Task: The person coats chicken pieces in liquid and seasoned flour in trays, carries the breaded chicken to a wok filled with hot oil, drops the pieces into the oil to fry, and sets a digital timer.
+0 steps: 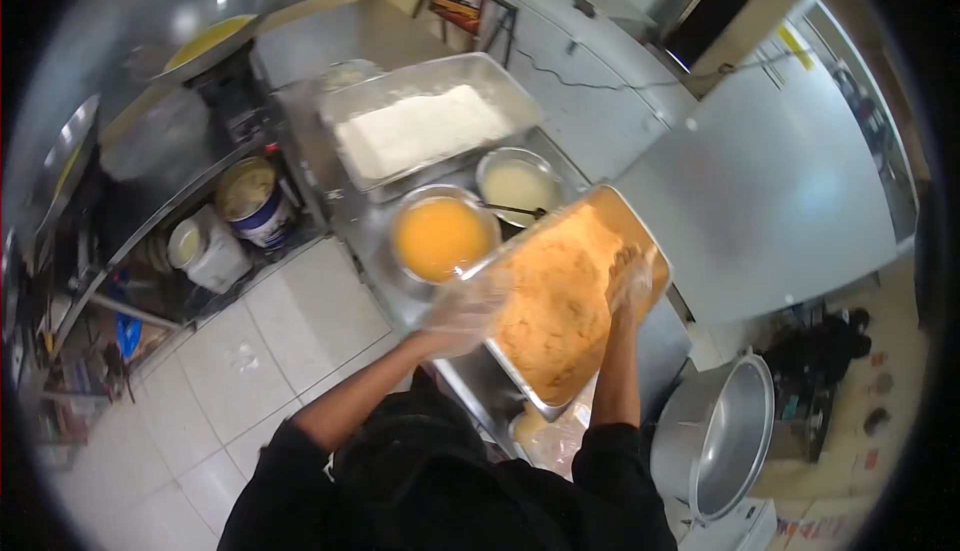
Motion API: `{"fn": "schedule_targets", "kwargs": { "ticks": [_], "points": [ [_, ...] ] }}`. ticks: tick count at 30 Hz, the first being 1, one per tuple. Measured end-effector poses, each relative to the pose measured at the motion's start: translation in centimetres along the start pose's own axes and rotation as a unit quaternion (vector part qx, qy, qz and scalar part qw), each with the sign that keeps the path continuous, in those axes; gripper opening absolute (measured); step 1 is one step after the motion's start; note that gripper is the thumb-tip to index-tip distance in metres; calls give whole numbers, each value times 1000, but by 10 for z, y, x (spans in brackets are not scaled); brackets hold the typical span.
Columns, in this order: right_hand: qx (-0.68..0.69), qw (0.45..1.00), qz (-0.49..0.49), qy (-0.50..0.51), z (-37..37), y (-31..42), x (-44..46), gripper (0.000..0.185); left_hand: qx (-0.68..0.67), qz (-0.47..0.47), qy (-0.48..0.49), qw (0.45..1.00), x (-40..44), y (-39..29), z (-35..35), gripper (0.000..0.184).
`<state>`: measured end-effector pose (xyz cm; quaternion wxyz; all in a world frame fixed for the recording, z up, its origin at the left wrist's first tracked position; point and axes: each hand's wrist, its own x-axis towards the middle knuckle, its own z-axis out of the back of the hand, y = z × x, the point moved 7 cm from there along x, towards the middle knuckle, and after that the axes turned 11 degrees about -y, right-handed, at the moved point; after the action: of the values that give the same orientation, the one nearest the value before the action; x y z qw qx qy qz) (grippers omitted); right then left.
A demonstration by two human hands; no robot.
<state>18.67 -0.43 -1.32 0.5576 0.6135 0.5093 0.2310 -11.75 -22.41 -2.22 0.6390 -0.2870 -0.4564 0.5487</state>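
A deep metal tray (528, 394) of orange crumb coating (556, 301) stands in front of me on the steel table. My right hand (630, 279), in a clear plastic glove, is at the crumbs near the tray's right wall, fingers stretched out. My left hand (468, 311), also gloved, is over the tray's left rim; motion blurs its fingers, so I cannot tell what they hold. Close beyond it is a metal bowl of orange liquid (442, 238). A second bowl holds pale liquid (518, 191), with a dark-handled utensil (512, 210) across it.
Further back on the table sits a metal tray of white flour (430, 131). White chest freezers (590, 71) line the far side. A big aluminium pot (712, 441) is at the lower right. Left are a shelf with buckets (255, 203) and large pans (205, 46).
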Motion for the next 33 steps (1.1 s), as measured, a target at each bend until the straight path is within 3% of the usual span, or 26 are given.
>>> {"fn": "schedule_targets", "kwargs": {
  "ticks": [1, 3, 4, 5, 6, 8, 9, 10, 11, 12, 13, 15, 17, 19, 20, 22, 23, 24, 26, 27, 28, 30, 33],
  "points": [
    [1, 1000, 4, -12, 8, 2, 43, 52, -72, 56, -37, 995, -15, 15, 9, 33],
    [-124, 971, 197, 57, 9, 10, 132, 48, 115, -4, -65, 991, -29, -3, 40, 26],
    [-128, 971, 195, 62, -3, 25, 127, 48, 89, 49, -40, 994, -38, 4, 33, 24],
    [-331, 904, 270, 20, -24, 61, 99, 45, 65, 103, -18, 992, -48, 10, 25, 22],
    [-513, 789, 337, -20, -47, 80, 85, 44, -20, 197, -16, 980, -56, 18, 15, 20],
    [-661, 608, 439, 23, -59, 73, 130, 41, -101, 297, -35, 949, -70, 21, 5, 19],
    [-714, 522, 466, 14, -55, 63, 145, 41, -14, 216, -13, 976, -66, 6, -1, 23],
    [-720, 520, 459, -2, -34, 44, 200, 44, 78, 142, 7, 987, -66, -6, -6, 28],
    [-740, 508, 441, 7, -37, 36, 206, 44, -137, 170, 18, 976, -71, -4, -16, 27],
    [-749, 506, 428, 23, -44, 27, 206, 44, -345, 176, 10, 922, -75, 5, -26, 26],
    [-754, 504, 420, 38, -54, 19, 205, 44, -191, 58, -13, 980, -87, 35, -65, 26],
    [-753, 510, 412, 65, -79, 1, 199, 44, -62, 66, 17, 996, -81, 20, -52, 19],
    [-751, 514, 405, 84, -106, -19, 187, 45, -196, 292, 2, 936, -74, 4, -25, 18],
    [-754, 512, 403, 87, -124, -25, 173, 45, -284, 394, -76, 871, -89, 43, -77, 20],
    [-752, 513, 405, 89, -134, -26, 168, 45, -388, 280, -138, 867, -83, 60, -107, 22],
    [-751, 512, 406, 93, -145, -27, 152, 45, -476, 150, -203, 842, -79, 45, -88, 25],
    [-747, 516, 408, 96, -151, -27, 139, 46, -315, 300, -187, 881, -82, 22, -60, 25],
    [-744, 518, 412, 95, -155, -23, 123, 46, -140, 436, -160, 874, -101, 14, -38, 24],
    [-735, 522, 421, 101, -163, -19, 86, 46, -353, 292, -175, 871, -107, 38, -82, 27],
    [-728, 524, 430, 106, -168, -18, 63, 46, -510, 198, -184, 817, -106, 55, -110, 28],
    [-724, 524, 435, 113, -172, -15, 42, 46, -669, 101, -164, 718, -100, 77, -148, 30],
    [-712, 527, 447, 124, -176, -10, -1, 47, -482, 173, -182, 840, -131, 44, -89, 30],
    [-696, 530, 463, 142, -175, -2, -73, 47, -341, 183, -216, 897, -180, 19, -26, 31]
  ]
}}
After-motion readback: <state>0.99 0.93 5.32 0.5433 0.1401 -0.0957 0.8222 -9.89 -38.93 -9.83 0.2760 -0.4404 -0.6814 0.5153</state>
